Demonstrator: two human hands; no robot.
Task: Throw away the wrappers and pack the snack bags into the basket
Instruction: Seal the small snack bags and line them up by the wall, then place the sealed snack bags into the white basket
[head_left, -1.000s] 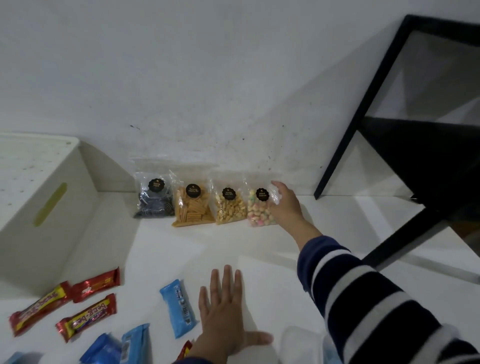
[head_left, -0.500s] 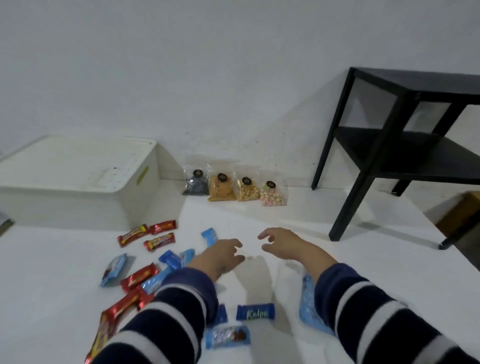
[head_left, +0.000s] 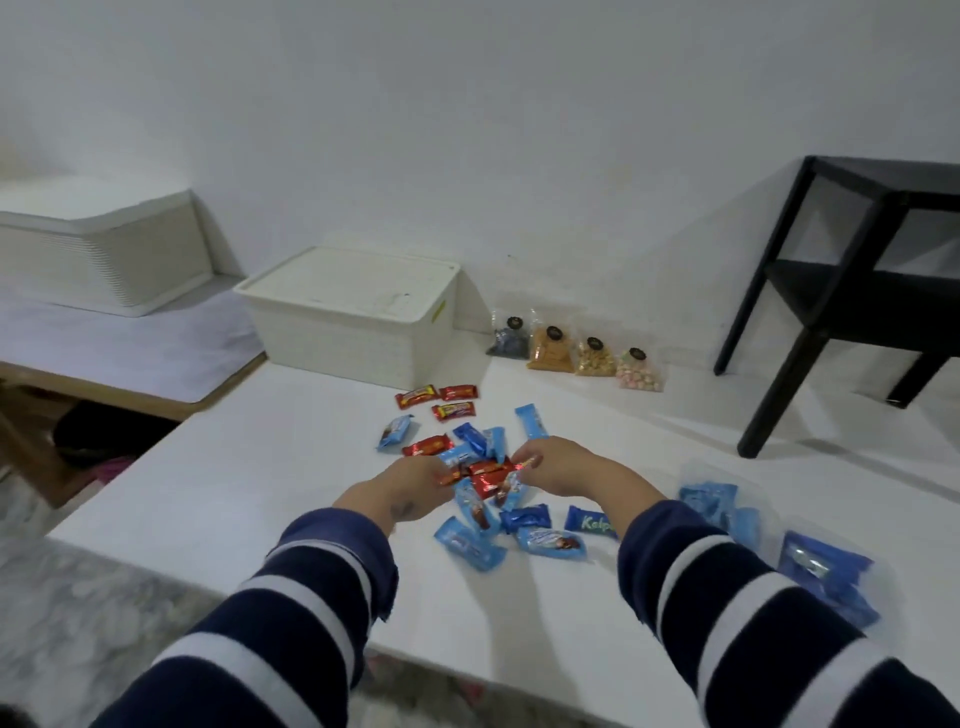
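Several red and blue wrappers (head_left: 470, 519) lie scattered mid-table. My left hand (head_left: 410, 488) and my right hand (head_left: 566, 465) close in from both sides on the heap, fingers curled around red wrappers (head_left: 488, 470) between them. Three more red wrappers (head_left: 436, 402) lie further back. Along the wall stands a row of clear snack bags: a dark one (head_left: 506, 342), an orange one (head_left: 549, 352), a yellow one (head_left: 594, 359) and a pink one (head_left: 639, 373). A white lidded basket (head_left: 337, 332) stands left of them.
Two clear bags of blue packets (head_left: 826, 566) lie on the white table (head_left: 234, 478) by my right sleeve. A black side table (head_left: 800, 291) stands on the right. A second white ribbed bin (head_left: 104, 260) sits on a lower surface far left.
My right hand left the pink snack bag and drew back. Both hands came together on the wrapper heap, and the view pulled away from the wall.
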